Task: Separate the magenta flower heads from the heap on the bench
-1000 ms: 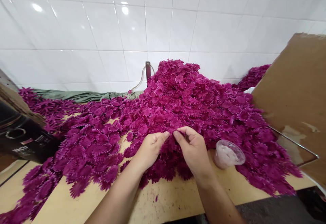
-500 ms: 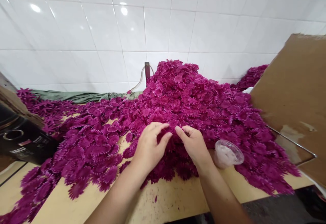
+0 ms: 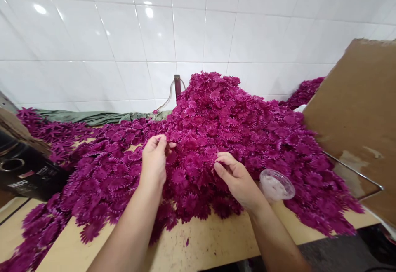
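Observation:
Magenta artificial flower pieces (image 3: 213, 111) with toothed petals lie in a big heap in front of me. My left hand (image 3: 156, 158) is over the left part of the heap, thumb and index finger pinched together. A speck of magenta shows at those fingertips, but its shape is hidden among the flowers behind. On the right, my right hand (image 3: 236, 177) is closed in a pinch at the edge of a magenta flower (image 3: 209, 155). Beside the right wrist stands a clear plastic cup (image 3: 276, 184) with whitish stuff in it.
A cardboard sheet (image 3: 355, 111) with a metal wire stands at the right. At the left is a black box (image 3: 27, 169) with printed lettering. Green cloth (image 3: 89, 117) lies along the white tiled wall (image 3: 198, 29). Bare wooden table (image 3: 204, 239) shows at the front.
My left hand has moved left and a little up, away from the right hand, and its fingers have come together. My right hand has stayed nearly in place. The view has shifted slightly.

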Demonstrator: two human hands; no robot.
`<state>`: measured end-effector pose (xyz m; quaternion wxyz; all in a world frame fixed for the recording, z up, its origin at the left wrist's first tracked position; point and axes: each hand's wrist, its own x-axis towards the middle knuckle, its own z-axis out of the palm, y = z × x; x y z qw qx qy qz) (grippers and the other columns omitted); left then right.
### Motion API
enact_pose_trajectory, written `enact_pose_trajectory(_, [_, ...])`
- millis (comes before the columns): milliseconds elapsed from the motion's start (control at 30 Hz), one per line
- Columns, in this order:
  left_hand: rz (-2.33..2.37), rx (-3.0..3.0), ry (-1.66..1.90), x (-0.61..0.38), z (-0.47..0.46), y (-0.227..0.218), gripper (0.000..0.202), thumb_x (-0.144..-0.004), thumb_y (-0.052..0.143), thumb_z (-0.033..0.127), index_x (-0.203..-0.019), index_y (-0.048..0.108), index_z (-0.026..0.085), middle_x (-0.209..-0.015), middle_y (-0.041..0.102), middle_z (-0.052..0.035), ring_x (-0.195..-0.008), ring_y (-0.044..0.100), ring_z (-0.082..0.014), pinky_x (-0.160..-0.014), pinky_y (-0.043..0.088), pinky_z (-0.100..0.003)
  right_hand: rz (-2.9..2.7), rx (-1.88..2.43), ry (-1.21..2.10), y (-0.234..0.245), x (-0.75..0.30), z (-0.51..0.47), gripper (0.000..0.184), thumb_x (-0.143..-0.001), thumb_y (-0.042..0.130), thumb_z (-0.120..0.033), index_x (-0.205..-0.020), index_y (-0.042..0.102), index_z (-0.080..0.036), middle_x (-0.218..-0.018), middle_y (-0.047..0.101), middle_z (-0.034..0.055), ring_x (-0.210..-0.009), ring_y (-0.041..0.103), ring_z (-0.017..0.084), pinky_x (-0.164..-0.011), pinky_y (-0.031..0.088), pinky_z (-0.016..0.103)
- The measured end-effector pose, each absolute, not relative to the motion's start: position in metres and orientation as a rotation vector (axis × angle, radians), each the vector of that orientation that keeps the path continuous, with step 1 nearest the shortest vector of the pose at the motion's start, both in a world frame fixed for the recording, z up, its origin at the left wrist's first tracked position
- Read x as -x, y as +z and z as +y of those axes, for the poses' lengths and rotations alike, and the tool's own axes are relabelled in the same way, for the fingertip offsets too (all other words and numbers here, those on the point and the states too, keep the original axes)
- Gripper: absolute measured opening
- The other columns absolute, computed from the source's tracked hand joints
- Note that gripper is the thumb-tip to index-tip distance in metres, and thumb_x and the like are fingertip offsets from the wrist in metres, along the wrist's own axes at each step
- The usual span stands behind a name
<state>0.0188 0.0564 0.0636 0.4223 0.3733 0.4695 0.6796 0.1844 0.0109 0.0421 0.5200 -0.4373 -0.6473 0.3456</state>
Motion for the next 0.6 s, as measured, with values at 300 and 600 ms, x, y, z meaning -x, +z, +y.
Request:
enact_pose_trajectory(300, [1.337, -1.834, 1.507, -0.034, 0.038, 0.056, 0.028, -0.070, 0.051, 0.014, -0.098, 0.055, 0.017, -0.099, 0.056, -0.0064, -0.089, 0.054, -0.0168, -0.080, 0.043, -0.032, -1.548, 1.332, 0.570, 0.046, -0.183, 0.027, 0.027, -0.073, 0.050, -0.035, -0.053, 0.044, -0.019, -0.053, 0.037, -0.0039, -0.052, 0.036, 0.011, -0.052, 0.030, 0.025])
enact_pose_trajectory(600, [1.118, -1.727, 1.258, -0.054, 0.027, 0.054, 0.011, -0.069, 0.056, 0.017, -0.078, 0.063, 0.017, -0.077, 0.066, -0.0020, -0.071, 0.058, -0.0147, -0.071, 0.045, -0.027, -1.355, 1.144, 0.912, 0.046, -0.177, 0.026, 0.037, -0.074, 0.046, -0.050, -0.055, 0.041, -0.018, -0.054, 0.029, -0.0053, -0.052, 0.028, 0.009, -0.049, 0.027, 0.023])
